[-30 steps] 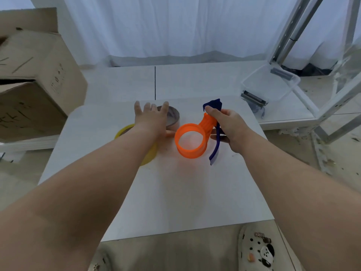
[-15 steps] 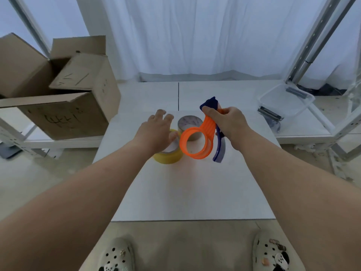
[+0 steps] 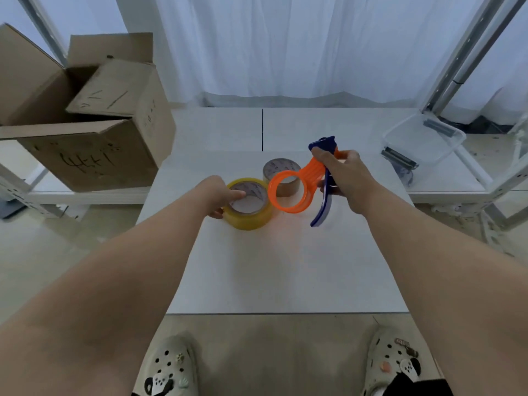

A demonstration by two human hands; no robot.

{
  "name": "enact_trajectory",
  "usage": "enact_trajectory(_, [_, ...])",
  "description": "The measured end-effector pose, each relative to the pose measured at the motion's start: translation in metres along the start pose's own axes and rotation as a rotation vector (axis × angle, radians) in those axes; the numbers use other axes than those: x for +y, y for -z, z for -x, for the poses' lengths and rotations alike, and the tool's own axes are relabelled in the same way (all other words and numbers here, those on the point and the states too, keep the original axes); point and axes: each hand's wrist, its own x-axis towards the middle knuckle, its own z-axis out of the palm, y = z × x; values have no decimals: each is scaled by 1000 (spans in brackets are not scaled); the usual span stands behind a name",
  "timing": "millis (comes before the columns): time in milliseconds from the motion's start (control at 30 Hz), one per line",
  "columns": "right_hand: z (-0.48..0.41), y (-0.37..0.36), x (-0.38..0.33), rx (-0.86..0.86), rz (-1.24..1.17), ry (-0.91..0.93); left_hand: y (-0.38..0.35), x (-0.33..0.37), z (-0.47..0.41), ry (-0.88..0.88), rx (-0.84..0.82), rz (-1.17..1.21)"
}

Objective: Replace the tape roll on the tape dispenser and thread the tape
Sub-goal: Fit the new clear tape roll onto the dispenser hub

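Observation:
My right hand [image 3: 344,174] grips the orange and blue tape dispenser [image 3: 307,178] by its handle, lifted above the white table [image 3: 285,267]; its orange ring is empty. A yellow tape roll [image 3: 248,217] lies flat on the table to the left of the ring. My left hand [image 3: 218,195] holds this roll, fingers inside its core and thumb on the outer side. A brown tape roll [image 3: 281,170] lies flat just behind, partly hidden by the dispenser's ring.
An open cardboard box [image 3: 85,124] stands on a low shelf at the left. A clear plastic container [image 3: 423,141] sits on the shelf at the right, beside metal frame posts [image 3: 463,52]. My two feet in clogs show below the table's near edge.
My left hand left the brown roll, came back to the yellow roll and put its fingers into the core. My right hand lifted the dispenser off the table. The camera tilted up.

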Motion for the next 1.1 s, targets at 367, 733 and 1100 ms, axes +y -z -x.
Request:
enact_trajectory(367, [2,-22,-3,119,-41,148,15,2,-3,-128,297,80])
enact_trajectory(733, [-3,-1,-8,184,-216,105,38,31,26,-520,189,385])
enact_trajectory(1100, [-10,-15,-14,137,-289,120,34,73,38,-553,77,318])
